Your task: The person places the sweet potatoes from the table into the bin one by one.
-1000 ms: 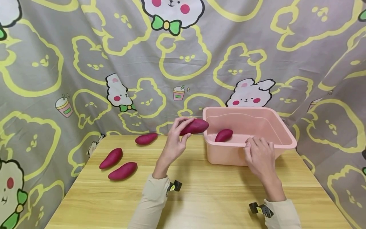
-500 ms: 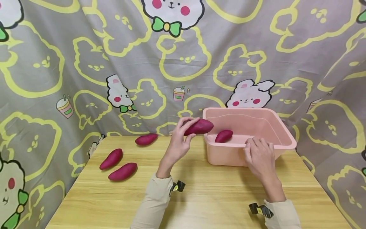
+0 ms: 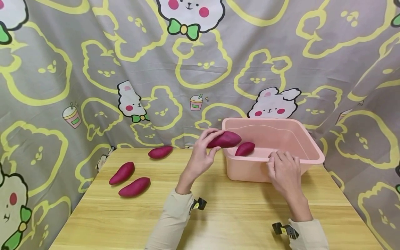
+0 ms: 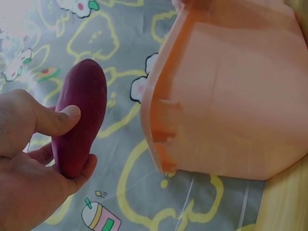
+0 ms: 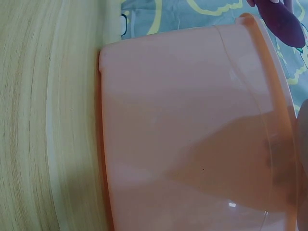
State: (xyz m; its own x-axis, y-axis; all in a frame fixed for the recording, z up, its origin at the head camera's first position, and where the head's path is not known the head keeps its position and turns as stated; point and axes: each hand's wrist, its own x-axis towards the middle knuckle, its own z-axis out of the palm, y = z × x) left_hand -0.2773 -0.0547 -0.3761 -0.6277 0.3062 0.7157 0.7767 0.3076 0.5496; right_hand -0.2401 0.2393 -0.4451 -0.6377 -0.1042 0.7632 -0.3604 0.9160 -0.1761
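Observation:
In the head view the left hand [image 3: 201, 156] pinches a purple-red sweet potato [image 3: 227, 139] between thumb and fingers, its tip over the left rim of a pink bin [image 3: 248, 175]. The left wrist view shows the thumb across this sweet potato [image 4: 83, 113], apart from the bin's outer wall [image 4: 240, 96]. The right hand [image 3: 284, 172] grips the bin's front rim, fingers curled over it. Inside the bin, at its left, lies another sweet potato [image 3: 245, 149]. The right wrist view has the bin's front wall [image 5: 183, 120] and the held sweet potato [image 5: 281, 23] at top right.
Three sweet potatoes lie at the left of the wooden table [image 3: 218, 222]: one near the back edge [image 3: 160, 152], one farther left [image 3: 122, 173], and one in front [image 3: 134, 187]. A patterned grey curtain [image 3: 206, 52] hangs behind the table.
The left hand has moved right with its sweet potato, from beside the bin to over its left rim. The right hand stays on the front rim.

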